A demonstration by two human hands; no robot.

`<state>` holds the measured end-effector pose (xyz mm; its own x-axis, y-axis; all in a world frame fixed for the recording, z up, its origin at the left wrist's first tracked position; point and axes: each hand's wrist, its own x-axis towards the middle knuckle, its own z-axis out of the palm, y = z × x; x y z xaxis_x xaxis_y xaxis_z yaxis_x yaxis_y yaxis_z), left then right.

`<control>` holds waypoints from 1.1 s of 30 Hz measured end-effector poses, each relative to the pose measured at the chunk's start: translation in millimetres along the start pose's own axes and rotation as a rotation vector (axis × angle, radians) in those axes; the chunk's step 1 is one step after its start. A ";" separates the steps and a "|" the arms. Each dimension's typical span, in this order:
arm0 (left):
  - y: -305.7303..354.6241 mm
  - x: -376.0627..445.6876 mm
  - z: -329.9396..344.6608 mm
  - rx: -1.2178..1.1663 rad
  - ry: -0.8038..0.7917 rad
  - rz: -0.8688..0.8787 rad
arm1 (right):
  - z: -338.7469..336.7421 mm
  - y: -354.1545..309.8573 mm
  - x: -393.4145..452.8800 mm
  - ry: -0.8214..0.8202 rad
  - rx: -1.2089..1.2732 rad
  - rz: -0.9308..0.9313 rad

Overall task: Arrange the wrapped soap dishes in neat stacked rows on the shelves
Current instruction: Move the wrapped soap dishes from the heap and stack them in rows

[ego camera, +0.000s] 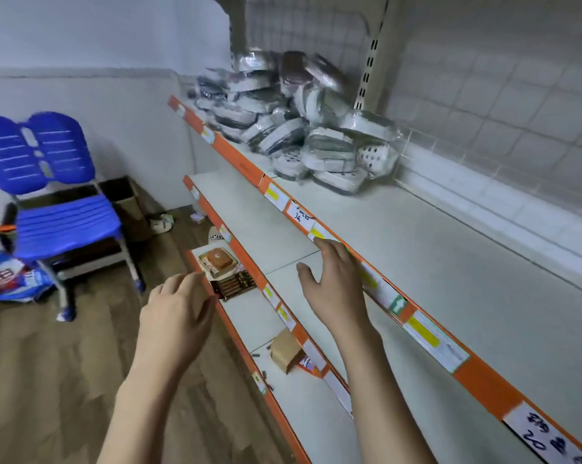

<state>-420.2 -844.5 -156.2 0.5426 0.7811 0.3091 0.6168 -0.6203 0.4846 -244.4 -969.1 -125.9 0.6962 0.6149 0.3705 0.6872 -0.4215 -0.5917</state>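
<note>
Wrapped soap dishes [303,128] await sorting as the empty right hand [333,283], fingers spread, rests at the orange shelf edge [484,380], the left hand [179,313] loose beside it; the slumped top-shelf heap looks light, slippery, best gripped by the rims.

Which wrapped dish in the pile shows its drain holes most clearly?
The soap dish at the pile's right front end, tilted so its white, dark-holed face points toward the camera; the others mostly show edges or glare.
</note>
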 end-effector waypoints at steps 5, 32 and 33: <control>-6.6 76.7 -2.2 0.000 0.090 0.030 | 27.6 -6.2 70.5 0.032 0.040 -0.008; 67.0 363.6 124.3 -0.338 -0.205 0.584 | 61.3 45.0 217.3 0.325 -0.302 0.372; 67.1 376.4 123.9 -0.332 -0.192 0.602 | 63.4 40.5 225.9 0.331 -0.304 0.361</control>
<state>-103.9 -601.1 -108.7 0.8439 0.2646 0.4666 -0.0112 -0.8610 0.5085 -72.5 -805.0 -111.5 0.8922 0.1757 0.4161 0.3883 -0.7690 -0.5078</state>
